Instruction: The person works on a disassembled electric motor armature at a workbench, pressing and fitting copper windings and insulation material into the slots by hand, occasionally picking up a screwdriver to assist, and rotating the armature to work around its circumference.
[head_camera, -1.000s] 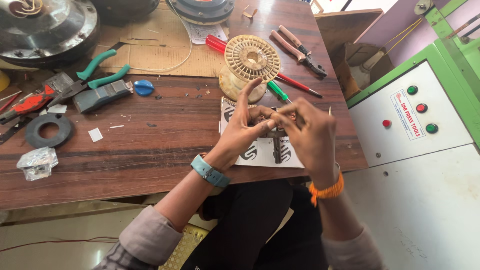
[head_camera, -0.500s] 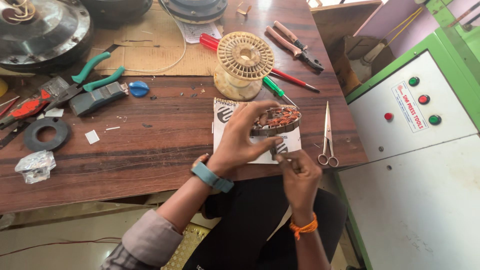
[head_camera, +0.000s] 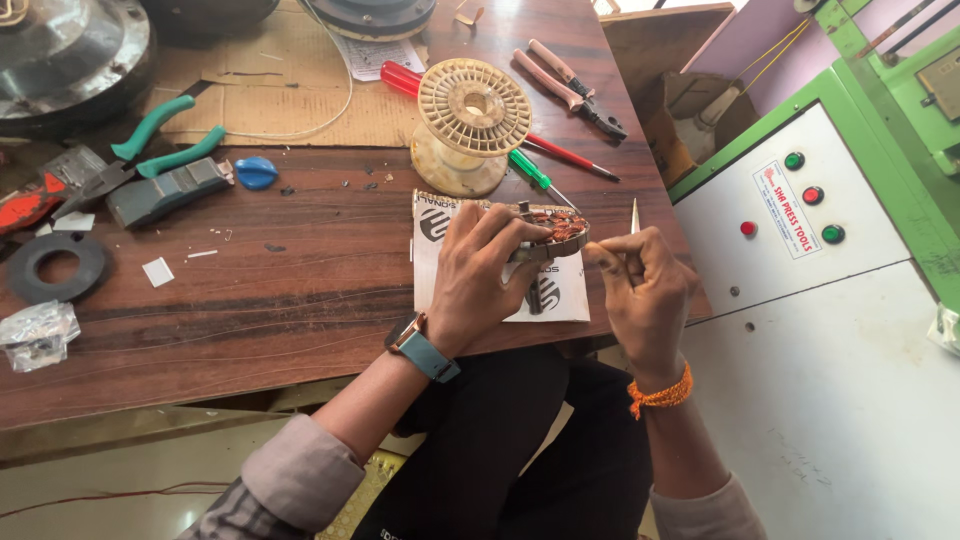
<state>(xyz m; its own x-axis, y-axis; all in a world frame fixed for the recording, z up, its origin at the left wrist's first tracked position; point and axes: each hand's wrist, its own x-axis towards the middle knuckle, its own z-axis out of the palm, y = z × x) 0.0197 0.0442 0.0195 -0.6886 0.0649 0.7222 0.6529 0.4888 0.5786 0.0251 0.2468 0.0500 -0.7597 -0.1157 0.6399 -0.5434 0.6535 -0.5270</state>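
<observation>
My left hand (head_camera: 478, 272) grips a round motor stator with copper windings (head_camera: 556, 226), held just above a printed white paper (head_camera: 560, 297) near the table's front edge. A grey-blue watch sits on that wrist. My right hand (head_camera: 645, 285), with an orange thread band on the wrist, is beside the stator's right edge. Its thumb and fingers are pinched together close to the windings. I cannot make out whether a thin wire or thread lies between them. A scissors tip (head_camera: 634, 212) pokes out just above this hand.
A cream plastic spool (head_camera: 473, 105) stands behind the stator, with red-handled (head_camera: 400, 77) and green-handled (head_camera: 527, 170) screwdrivers and pink pliers (head_camera: 575, 90). Green pliers (head_camera: 160, 140), a blue cap (head_camera: 255, 172) and a black ring (head_camera: 55, 265) lie left. A green-and-white machine (head_camera: 800, 260) stands right.
My right hand has risen from below the table edge to the stator's right side and now covers most of the scissors. My left hand keeps its grip on the stator.
</observation>
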